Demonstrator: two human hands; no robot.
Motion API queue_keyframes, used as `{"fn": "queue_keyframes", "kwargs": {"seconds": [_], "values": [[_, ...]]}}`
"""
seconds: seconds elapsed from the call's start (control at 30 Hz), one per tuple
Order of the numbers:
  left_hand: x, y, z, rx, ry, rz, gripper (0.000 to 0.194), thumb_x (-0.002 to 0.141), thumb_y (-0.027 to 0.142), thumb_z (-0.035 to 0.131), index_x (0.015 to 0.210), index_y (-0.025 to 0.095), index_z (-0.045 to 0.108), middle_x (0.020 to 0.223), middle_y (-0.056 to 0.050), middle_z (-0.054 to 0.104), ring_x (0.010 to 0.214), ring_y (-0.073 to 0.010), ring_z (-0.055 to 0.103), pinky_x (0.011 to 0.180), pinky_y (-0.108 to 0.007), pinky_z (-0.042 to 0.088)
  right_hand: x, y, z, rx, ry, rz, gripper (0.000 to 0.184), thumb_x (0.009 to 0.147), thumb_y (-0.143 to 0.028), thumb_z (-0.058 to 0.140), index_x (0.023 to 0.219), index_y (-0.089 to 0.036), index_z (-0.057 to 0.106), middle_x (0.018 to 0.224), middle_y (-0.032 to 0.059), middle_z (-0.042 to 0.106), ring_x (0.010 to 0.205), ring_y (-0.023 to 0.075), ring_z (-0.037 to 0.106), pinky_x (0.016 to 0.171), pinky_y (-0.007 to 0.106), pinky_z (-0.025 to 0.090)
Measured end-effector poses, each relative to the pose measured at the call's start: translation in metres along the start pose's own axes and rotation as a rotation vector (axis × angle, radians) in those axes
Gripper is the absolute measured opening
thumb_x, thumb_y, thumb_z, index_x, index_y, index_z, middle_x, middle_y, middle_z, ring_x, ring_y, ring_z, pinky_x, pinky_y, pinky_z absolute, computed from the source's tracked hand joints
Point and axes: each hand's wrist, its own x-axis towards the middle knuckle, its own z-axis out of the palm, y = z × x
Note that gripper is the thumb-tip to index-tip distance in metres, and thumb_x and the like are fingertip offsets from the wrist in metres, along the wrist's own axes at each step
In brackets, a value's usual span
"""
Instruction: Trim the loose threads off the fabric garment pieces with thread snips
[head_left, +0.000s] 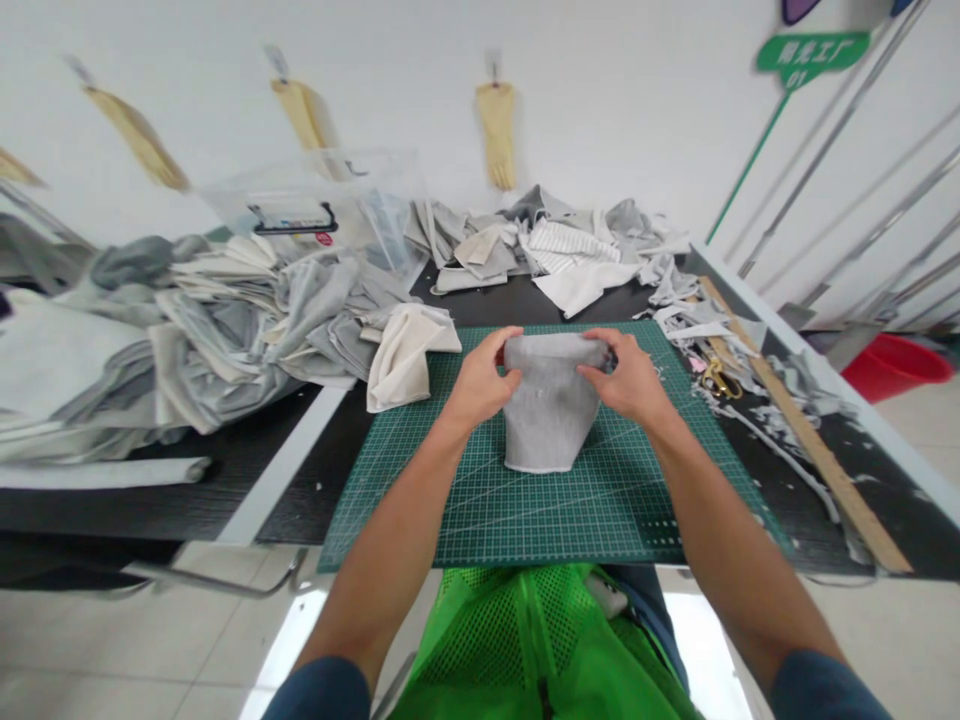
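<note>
A piece of grey fabric point(551, 410) with a pale lower edge is held up above the green cutting mat point(480, 525). My left hand point(484, 380) pinches its upper left corner, the thumb on the near face. At the upper right corner my right hand point(626, 378) grips it the same way. The cloth hangs between both hands and narrows toward the bottom. Left of my left hand, a cream cloth point(405, 360) lies partly over the mat's edge.
Heaped grey and cream cloths point(247, 320) cover the left side, before a clear plastic box point(315, 200). More fabric scraps point(540, 250) lie at the back. On the right are gold-handled scissors point(720, 380), a wooden ruler point(817, 440) and cut strips point(795, 400). A red bucket point(896, 365) stands beyond.
</note>
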Motion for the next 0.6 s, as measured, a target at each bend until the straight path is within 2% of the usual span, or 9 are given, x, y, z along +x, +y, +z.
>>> {"fn": "queue_keyframes", "kwargs": {"seconds": [0.07,0.13,0.2,0.23,0.3,0.37,0.43,0.5,0.6], "values": [[0.0,0.001,0.0,0.185,0.027,0.01,0.032,0.08,0.013,0.064,0.11,0.019,0.071,0.106,-0.006,0.066,0.092,-0.019,0.062,0.091,-0.037,0.051,0.0,-0.001,0.0,-0.13,0.029,-0.059,0.027,0.081,-0.026,0.074,0.108,-0.021,0.076,0.099,0.0093,0.068,0.095,0.0267,0.06,0.095,0.047,0.045],[0.0,0.001,-0.001,0.262,0.076,0.028,0.012,0.083,0.019,0.066,0.094,0.019,0.072,0.102,-0.006,0.064,0.099,-0.0217,0.06,0.098,-0.04,0.049,0.001,-0.003,-0.002,-0.175,0.07,-0.128,0.015,0.081,-0.028,0.075,0.093,-0.021,0.076,0.102,0.0105,0.068,0.101,0.0281,0.058,0.1,0.049,0.041],[0.001,0.001,-0.001,0.198,0.107,0.027,0.005,0.084,0.024,0.068,0.087,0.019,0.068,0.104,-0.006,0.064,0.107,-0.0231,0.058,0.102,-0.04,0.047,0.001,-0.005,-0.004,-0.115,0.069,-0.137,0.015,0.082,-0.034,0.075,0.087,-0.02,0.074,0.104,0.0095,0.068,0.1,0.0265,0.059,0.096,0.045,0.042],[0.001,0.0,-0.001,0.118,0.102,-0.001,0.007,0.086,0.026,0.067,0.087,0.019,0.065,0.103,-0.005,0.064,0.106,-0.0222,0.058,0.1,-0.039,0.047,0.001,-0.007,-0.004,-0.052,0.039,-0.11,0.017,0.084,-0.037,0.073,0.085,-0.02,0.072,0.098,0.0073,0.068,0.094,0.0239,0.059,0.09,0.041,0.044],[0.0,-0.001,0.001,-0.083,0.07,-0.098,0.011,0.092,0.031,0.061,0.091,0.02,0.06,0.095,-0.003,0.063,0.094,-0.0187,0.058,0.088,-0.033,0.049,0.0,-0.01,-0.004,0.11,-0.022,-0.005,0.027,0.09,-0.045,0.067,0.08,-0.02,0.066,0.077,0.0009,0.06,0.074,0.0172,0.053,0.072,0.032,0.042],[-0.001,-0.002,0.006,-0.245,0.065,-0.198,0.017,0.097,0.038,0.055,0.097,0.021,0.058,0.09,-0.001,0.061,0.085,-0.0162,0.056,0.08,-0.028,0.048,-0.002,-0.011,0.001,0.276,-0.018,0.143,0.038,0.092,-0.054,0.064,0.074,-0.021,0.059,0.064,-0.0035,0.048,0.061,0.0131,0.043,0.058,0.027,0.033],[-0.001,-0.004,0.011,-0.332,0.088,-0.28,0.023,0.097,0.045,0.055,0.098,0.022,0.058,0.09,0.0,0.061,0.084,-0.0155,0.056,0.077,-0.026,0.047,-0.003,-0.01,0.009,0.421,0.014,0.288,0.045,0.089,-0.062,0.066,0.073,-0.022,0.054,0.063,-0.0048,0.044,0.057,0.0116,0.038,0.053,0.026,0.029],[0.0,-0.009,0.017,-0.363,0.109,-0.391,0.027,0.097,0.047,0.057,0.097,0.021,0.058,0.09,-0.001,0.062,0.082,-0.0157,0.056,0.073,-0.025,0.046,-0.003,-0.005,0.017,0.517,0.003,0.417,0.048,0.086,-0.067,0.066,0.076,-0.022,0.054,0.064,-0.0047,0.047,0.057,0.0112,0.038,0.051,0.025,0.029],[0.002,-0.024,0.023,-0.343,0.119,-0.623,0.025,0.094,0.043,0.059,0.097,0.019,0.059,0.088,-0.004,0.063,0.077,-0.0172,0.058,0.068,-0.027,0.046,-0.002,0.007,0.026,0.497,-0.045,0.568,0.044,0.088,-0.064,0.064,0.082,-0.022,0.057,0.067,-0.0036,0.053,0.057,0.0111,0.043,0.051,0.024,0.032]]}}
